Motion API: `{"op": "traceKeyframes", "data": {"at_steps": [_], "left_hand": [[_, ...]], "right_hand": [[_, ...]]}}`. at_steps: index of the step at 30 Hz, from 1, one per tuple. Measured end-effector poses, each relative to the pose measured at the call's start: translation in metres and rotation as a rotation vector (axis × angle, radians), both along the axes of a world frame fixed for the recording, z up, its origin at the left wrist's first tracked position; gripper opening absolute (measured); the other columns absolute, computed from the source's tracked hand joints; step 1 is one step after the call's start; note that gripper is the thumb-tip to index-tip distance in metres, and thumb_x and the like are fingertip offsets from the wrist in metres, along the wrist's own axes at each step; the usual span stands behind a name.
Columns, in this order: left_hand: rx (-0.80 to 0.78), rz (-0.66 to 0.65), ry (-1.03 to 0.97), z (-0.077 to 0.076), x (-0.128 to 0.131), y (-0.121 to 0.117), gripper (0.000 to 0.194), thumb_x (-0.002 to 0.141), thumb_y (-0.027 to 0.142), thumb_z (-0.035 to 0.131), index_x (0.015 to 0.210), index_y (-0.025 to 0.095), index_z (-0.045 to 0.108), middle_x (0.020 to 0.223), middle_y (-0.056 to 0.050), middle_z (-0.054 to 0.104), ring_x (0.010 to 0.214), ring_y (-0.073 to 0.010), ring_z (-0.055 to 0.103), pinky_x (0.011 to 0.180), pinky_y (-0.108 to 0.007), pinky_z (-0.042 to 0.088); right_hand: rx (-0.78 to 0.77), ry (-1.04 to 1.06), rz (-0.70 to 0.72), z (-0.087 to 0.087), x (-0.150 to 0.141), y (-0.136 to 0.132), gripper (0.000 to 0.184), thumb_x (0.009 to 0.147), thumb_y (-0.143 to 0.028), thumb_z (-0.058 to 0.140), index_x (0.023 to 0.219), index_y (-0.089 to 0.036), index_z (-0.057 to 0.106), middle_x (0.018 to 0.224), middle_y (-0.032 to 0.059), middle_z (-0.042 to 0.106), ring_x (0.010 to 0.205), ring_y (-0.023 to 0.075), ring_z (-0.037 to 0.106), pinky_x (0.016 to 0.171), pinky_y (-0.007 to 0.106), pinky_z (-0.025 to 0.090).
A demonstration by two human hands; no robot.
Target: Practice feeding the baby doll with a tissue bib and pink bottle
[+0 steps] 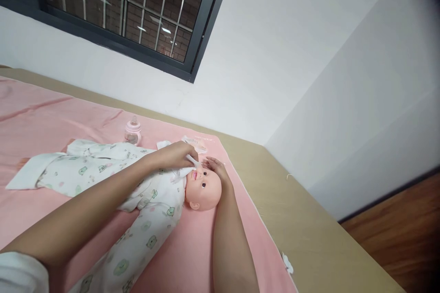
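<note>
A baby doll [203,188] in a white romper with green bear prints lies on a pink blanket [192,256], head toward the right. My left hand [176,154] is closed on a white cloth [187,167] and presses it at the doll's mouth and chin. My right hand [217,169] rests on the far side of the doll's head, fingers stretched over the forehead and cheek.
A pink baby bottle [132,131] stands on the blanket behind the doll. A white packet [195,143] lies near the head. The tan mattress [309,219] edge runs to the right, with a white scrap [287,263] on it. White walls and a barred window are behind.
</note>
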State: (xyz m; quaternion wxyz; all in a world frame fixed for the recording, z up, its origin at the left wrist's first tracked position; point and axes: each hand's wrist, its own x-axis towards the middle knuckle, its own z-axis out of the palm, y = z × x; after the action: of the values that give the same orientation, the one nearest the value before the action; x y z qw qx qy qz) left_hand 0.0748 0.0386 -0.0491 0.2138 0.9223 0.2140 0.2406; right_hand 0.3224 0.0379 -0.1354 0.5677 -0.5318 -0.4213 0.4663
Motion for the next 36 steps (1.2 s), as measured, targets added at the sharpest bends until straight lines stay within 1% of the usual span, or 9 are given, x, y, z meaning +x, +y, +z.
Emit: {"op": "traceKeyframes", "data": {"at_steps": [5,7,9,11,16,23,30,33,36], "left_hand": [[-0.001,0.019,-0.049,-0.001,0.0,0.002,0.016,0.077,0.013,0.062,0.089,0.016,0.073,0.093,-0.003,0.072,0.088,-0.0188,0.065,0.076,-0.022,0.044],[-0.02,-0.023,-0.064,0.001,0.0,0.0,0.015,0.078,0.013,0.063,0.09,0.016,0.073,0.093,-0.003,0.072,0.088,-0.0179,0.065,0.077,-0.022,0.044],[-0.039,-0.094,-0.062,0.004,0.0,-0.003,0.014,0.079,0.014,0.064,0.09,0.017,0.072,0.093,-0.002,0.072,0.088,-0.017,0.065,0.077,-0.022,0.044],[-0.051,-0.149,-0.041,0.006,0.0,-0.008,0.014,0.079,0.015,0.065,0.091,0.017,0.072,0.094,-0.002,0.072,0.088,-0.0166,0.064,0.077,-0.021,0.043],[-0.078,-0.218,0.0,0.006,0.001,-0.011,0.011,0.08,0.015,0.066,0.089,0.016,0.072,0.092,-0.003,0.071,0.084,-0.0156,0.064,0.073,-0.02,0.043],[-0.054,-0.111,-0.012,0.0,0.0,-0.002,0.013,0.079,0.018,0.063,0.089,0.017,0.073,0.09,-0.002,0.071,0.085,-0.0167,0.064,0.073,-0.022,0.042],[0.029,-0.065,0.0,0.004,-0.001,-0.002,0.013,0.08,0.017,0.06,0.084,0.015,0.072,0.088,-0.004,0.07,0.081,-0.0174,0.063,0.07,-0.022,0.041],[0.102,0.018,0.002,0.009,-0.003,-0.002,0.014,0.082,0.016,0.058,0.082,0.014,0.071,0.086,-0.005,0.071,0.079,-0.0178,0.064,0.07,-0.023,0.041],[0.216,0.098,0.032,0.016,-0.009,-0.003,0.015,0.082,0.019,0.061,0.092,0.018,0.072,0.098,-0.005,0.071,0.089,-0.0203,0.065,0.074,-0.025,0.042]], "right_hand": [[-0.015,-0.006,0.001,0.008,-0.005,-0.005,0.021,0.065,-0.026,0.077,0.08,-0.02,0.064,0.087,0.0058,0.073,0.094,0.0222,0.068,0.095,0.04,0.052],[-0.02,-0.006,-0.005,0.007,-0.005,-0.005,0.019,0.066,-0.025,0.076,0.08,-0.02,0.064,0.088,0.0065,0.073,0.094,0.022,0.068,0.094,0.039,0.052],[-0.025,-0.013,-0.02,0.004,-0.003,-0.004,0.017,0.068,-0.025,0.075,0.082,-0.02,0.065,0.089,0.0069,0.073,0.093,0.0214,0.068,0.092,0.038,0.053],[-0.028,-0.008,-0.026,-0.003,0.001,0.0,0.02,0.069,-0.025,0.074,0.086,-0.02,0.065,0.09,0.0068,0.073,0.093,0.0209,0.068,0.091,0.037,0.053],[-0.002,0.07,0.038,-0.019,0.01,0.009,0.031,0.067,-0.026,0.075,0.095,-0.018,0.063,0.091,0.0058,0.073,0.092,0.0206,0.069,0.092,0.038,0.053],[-0.006,0.063,0.015,-0.021,0.012,0.011,0.026,0.069,-0.024,0.073,0.092,-0.018,0.064,0.086,0.0049,0.073,0.085,0.0179,0.069,0.09,0.035,0.053],[0.023,0.119,0.053,-0.026,0.015,0.013,0.032,0.066,-0.027,0.077,0.095,-0.019,0.065,0.089,0.0045,0.073,0.085,0.0171,0.068,0.092,0.035,0.052],[0.03,0.109,0.037,-0.018,0.012,0.01,0.032,0.068,-0.03,0.076,0.097,-0.019,0.065,0.093,0.006,0.072,0.087,0.0177,0.069,0.091,0.035,0.052],[0.08,0.083,0.017,0.006,0.007,0.007,0.032,0.068,-0.033,0.076,0.097,-0.021,0.066,0.099,0.0052,0.071,0.089,0.0167,0.068,0.091,0.033,0.052]]}}
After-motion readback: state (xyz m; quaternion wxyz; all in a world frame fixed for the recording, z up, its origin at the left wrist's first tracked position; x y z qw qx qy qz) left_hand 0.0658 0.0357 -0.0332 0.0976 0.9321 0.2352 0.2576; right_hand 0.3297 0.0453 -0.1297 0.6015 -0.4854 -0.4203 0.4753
